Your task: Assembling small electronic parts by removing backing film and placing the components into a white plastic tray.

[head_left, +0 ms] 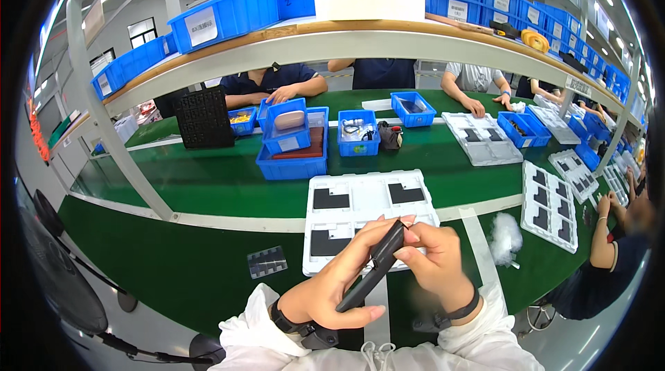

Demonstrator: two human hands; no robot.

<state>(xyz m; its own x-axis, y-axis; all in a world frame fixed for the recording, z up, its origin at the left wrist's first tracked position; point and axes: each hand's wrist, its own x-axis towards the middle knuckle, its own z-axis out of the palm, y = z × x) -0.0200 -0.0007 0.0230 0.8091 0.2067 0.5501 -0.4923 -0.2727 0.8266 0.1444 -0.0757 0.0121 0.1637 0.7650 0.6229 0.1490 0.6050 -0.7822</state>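
A slim black flat part (375, 270), seen nearly edge-on, is tilted up in front of me. My left hand (339, 281) is closed round it, with the thumb along its near end. At its far upper end, my right hand (436, 260) has thumb and fingers bent in a pinch on the edge. Whether a smaller piece sits between those fingertips is hidden. Just beyond both hands lies a white moulded tray (370, 205) with black L-shaped pieces (331, 198) in its pockets. My hands cover its near right part.
Left of the tray, a strip of dark film-like pieces (267, 262) lies on the green table (201, 250). Clear plastic wrap (506, 238) and another white tray (551, 205) are at right. Blue bins (291, 163) stand beyond, under a shelf rail (360, 42). Co-workers sit opposite and at right.
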